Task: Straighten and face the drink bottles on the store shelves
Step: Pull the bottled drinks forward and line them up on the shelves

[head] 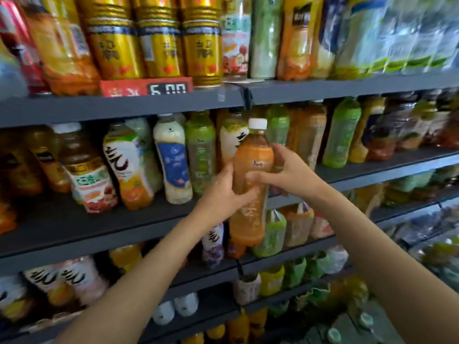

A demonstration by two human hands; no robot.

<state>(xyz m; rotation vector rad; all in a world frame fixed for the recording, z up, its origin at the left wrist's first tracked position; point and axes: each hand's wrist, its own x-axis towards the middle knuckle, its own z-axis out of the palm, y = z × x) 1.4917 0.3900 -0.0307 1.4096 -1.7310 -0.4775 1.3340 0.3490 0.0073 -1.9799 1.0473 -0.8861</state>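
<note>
Orange bottle off the shelf, held in both my hands.

My left hand (223, 192) wraps the orange bottle (250, 180) from the left, and my right hand (290, 172) curls round it from the right, thumb across the front. It is upright, in the air in front of the middle shelf (74, 232), its white cap (257, 124) at the top. Several bottles there lean, like the blue-label bottle (173, 165), so I judge most facing is left; blur hides the far rows, I think.
</note>
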